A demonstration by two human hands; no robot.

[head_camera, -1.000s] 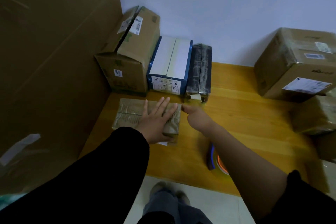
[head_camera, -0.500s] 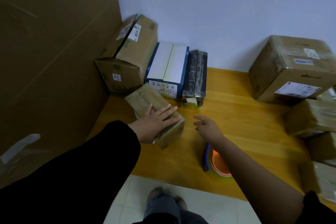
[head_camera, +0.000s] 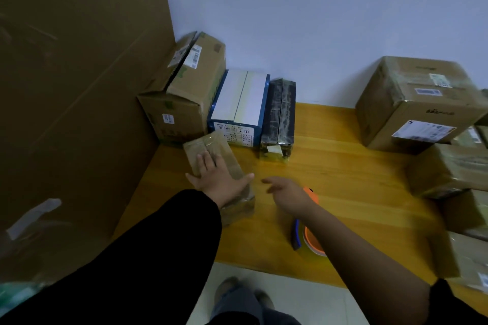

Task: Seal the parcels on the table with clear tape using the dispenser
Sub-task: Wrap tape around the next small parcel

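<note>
The left hand lies flat on the small parcel, fingers straight and spread. Just right of the parcel the right hand hovers, fingers loose, holding nothing. The tape dispenser lies right of the parcel, nearer the person. It seems the parcel is being positioned; next, the right hand must grasp the dispenser.

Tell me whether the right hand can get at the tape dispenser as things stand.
Probably yes. The right hand is open and holds nothing, and the tape dispenser lies on the table directly beneath its wrist, with nothing between them.
</note>
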